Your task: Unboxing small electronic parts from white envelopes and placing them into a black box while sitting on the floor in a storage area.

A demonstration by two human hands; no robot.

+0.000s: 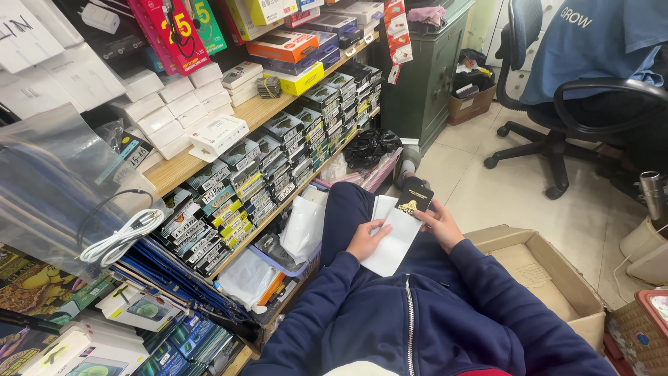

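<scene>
Grip, left hand: left hand (367,240) lies flat on a white sleeve (394,244), fingers spread over its left edge, pressing it to the lap rather than curled round it.
Grip, right hand: right hand (440,224) is closed on a black packet (414,199), thumb on the near face, fingers behind; the packet's lower end touches the sleeve's top.
Sleeve: long white paper piece, tilted, resting on the thighs between both hands.
Sheets: more white sheets (380,207) stick out from under the sleeve, up and to the left, just beside the packet.
Packet: small, black, with a gold figure on the front, held upright above the sleeve.
Lap: the person sits in a dark blue zipped jacket (417,317) and dark blue trousers, legs stretched toward the shelves.
Box: open cardboard box (550,278) on the floor, just right of the right arm.
Shelves: wooden shelves (264,111) on the left, packed with rows of small boxed goods and white cartons.
Cable: coiled white cable (122,240) in a clear bag hangs at the left, well apart from the hands.
Chair: black office chair (557,132) on the tiled floor at upper right, with another person in a blue shirt (591,42) seated in it, facing away.
Cabinet: green cabinet (424,83) stands past the shelves' far end.
</scene>
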